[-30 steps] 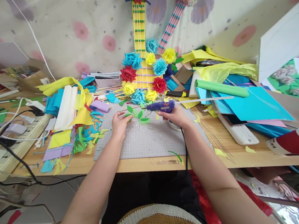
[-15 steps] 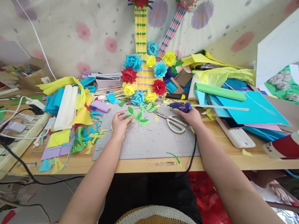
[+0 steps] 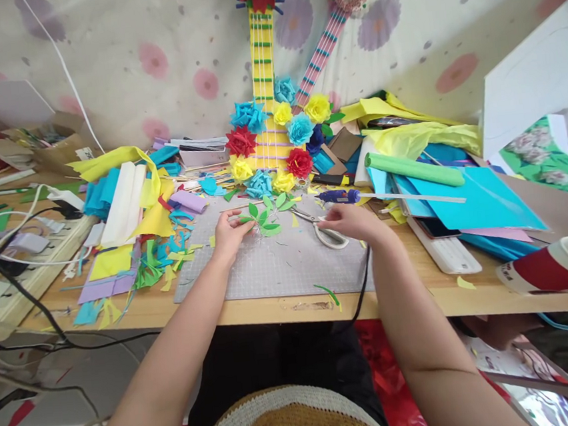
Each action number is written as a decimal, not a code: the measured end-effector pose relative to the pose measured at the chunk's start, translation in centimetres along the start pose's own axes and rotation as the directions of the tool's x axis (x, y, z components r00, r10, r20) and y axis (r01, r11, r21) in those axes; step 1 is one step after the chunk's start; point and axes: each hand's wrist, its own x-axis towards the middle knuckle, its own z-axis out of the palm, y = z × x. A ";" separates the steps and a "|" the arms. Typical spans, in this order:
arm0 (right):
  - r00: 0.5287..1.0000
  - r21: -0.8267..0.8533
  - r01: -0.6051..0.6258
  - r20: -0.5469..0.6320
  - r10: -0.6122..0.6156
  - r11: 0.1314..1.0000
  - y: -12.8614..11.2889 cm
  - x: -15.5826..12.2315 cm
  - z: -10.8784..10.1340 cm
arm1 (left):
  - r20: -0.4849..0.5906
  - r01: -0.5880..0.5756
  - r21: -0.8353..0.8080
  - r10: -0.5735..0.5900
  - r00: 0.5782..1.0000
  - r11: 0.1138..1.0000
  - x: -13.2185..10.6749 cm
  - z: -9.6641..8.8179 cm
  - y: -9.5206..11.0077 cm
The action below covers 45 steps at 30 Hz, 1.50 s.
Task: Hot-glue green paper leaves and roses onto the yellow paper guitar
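My left hand (image 3: pixel 232 235) pinches a sprig of green paper leaves (image 3: pixel 263 220) with thin clear-looking strands about it, just above the grey cutting mat (image 3: pixel 264 275). My right hand (image 3: pixel 348 221) is off the glue gun, holding nothing visible, its fingers bent loosely over the scissors' handles; contact with them is unclear. The blue glue gun (image 3: pixel 339 197), a long white glue stick out of its back, lies just behind that hand. Partly covered by the fingers, the scissors (image 3: pixel 330 238) rest on the mat. More green leaves (image 3: pixel 283 201) lie beside the sprig.
A yellow paper guitar (image 3: pixel 263 74) with paper flowers leans at the back. Paper scraps (image 3: pixel 172 250) and a power strip (image 3: pixel 42 263) lie left. Blue sheets (image 3: pixel 484 200), a green roll (image 3: pixel 413 168) and a red-and-white cup (image 3: pixel 560 265) stand right. A black cord (image 3: pixel 364 289) crosses the table edge.
My right hand has let go of the glue gun and moved left and toward me, over the scissors' handles. My left hand keeps its pinch on the leaves. The view has shifted slightly.
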 end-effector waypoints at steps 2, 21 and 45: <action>0.993 0.139 0.092 0.059 -0.101 0.986 -3.3 1.0 1.7 | 0.030 -0.004 0.017 0.004 1.000 1.000 0.1 -0.1 -0.2; 0.965 0.582 0.099 0.143 -0.222 0.807 -6.8 3.5 8.9 | 0.080 0.007 0.048 -0.010 0.997 0.999 0.1 -0.2 -0.3; 0.956 0.507 0.171 0.122 -0.267 0.845 -7.2 3.0 8.3 | 0.088 0.007 0.082 -0.014 0.996 0.997 -0.1 -0.2 -0.2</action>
